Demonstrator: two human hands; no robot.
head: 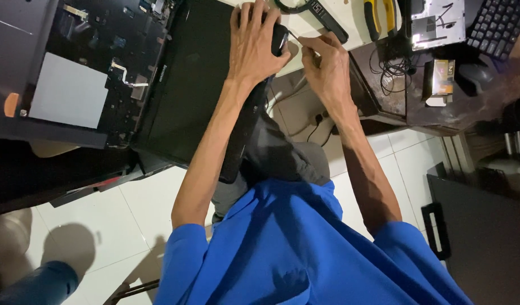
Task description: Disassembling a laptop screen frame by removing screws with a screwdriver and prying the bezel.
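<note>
Left hand flat, fingers spread, pressed on the corner of a black laptop screen panel, covering a small dark glossy object at its edge. Right hand just beside, fingertips pinched on a thin light tool aimed at that same corner. Opened laptop base with exposed board lying left of the panel. Yellow-handled pliers and black keyboard farther right on the desk.
</note>
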